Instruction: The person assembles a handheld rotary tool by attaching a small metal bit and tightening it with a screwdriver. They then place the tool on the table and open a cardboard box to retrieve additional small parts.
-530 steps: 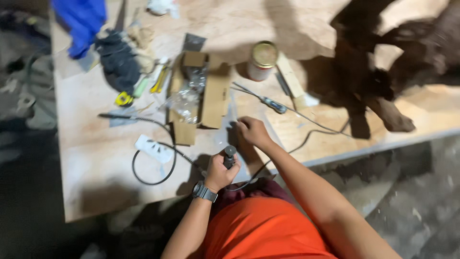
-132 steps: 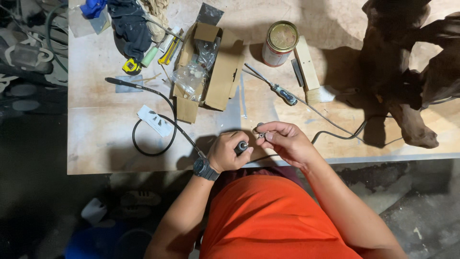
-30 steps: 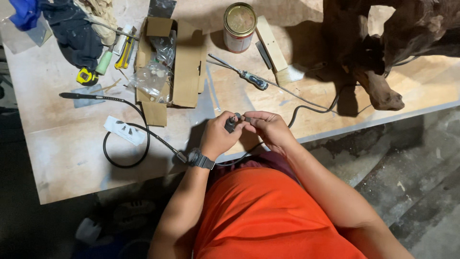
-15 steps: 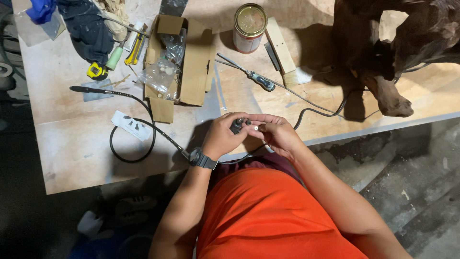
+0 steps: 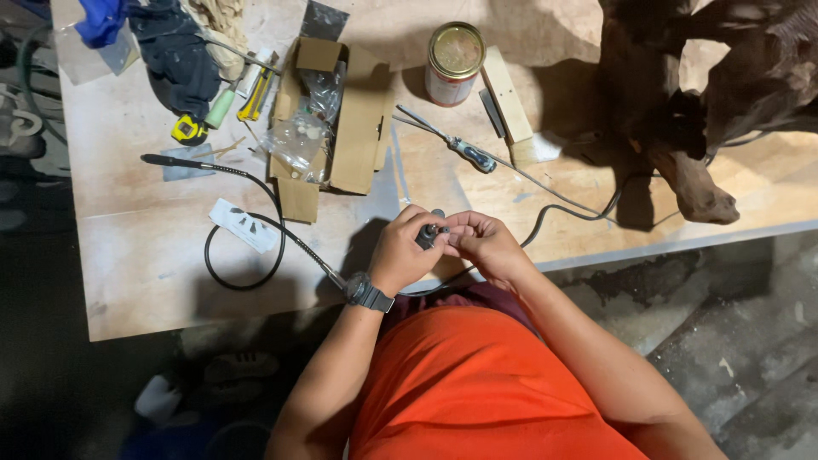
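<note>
left hand (image 5: 402, 254) w/ grey wristwatch (image 5: 368, 293) is curled tight round a small dark cylindrical tool head (image 5: 429, 232), held just above the near edge of the pale plywood tabletop (image 5: 153, 255). right hand (image 5: 484, 243) is pinched in at the tool's tip, fingertips closed against it – can't tell what, if anything, sits between them. both hands touch each other, right over the table's front edge, close to the orange shirt (image 5: 477, 383).

black flexible shaft cable (image 5: 256, 221) loops on the board to the left, near a white paper slip (image 5: 243, 226). open brown cardboard box (image 5: 336, 111) w/ clear plastic bags lies beyond the hands, a round tin can w/ gold lid (image 5: 454, 51) and pale wooden block (image 5: 507, 83) further back, a screwdriver w/ dark handle (image 5: 456, 149) between. dark gnarled wood piece (image 5: 690, 94) crowds the right side – bare board lies left of the hands, towards the table's left edge.
</note>
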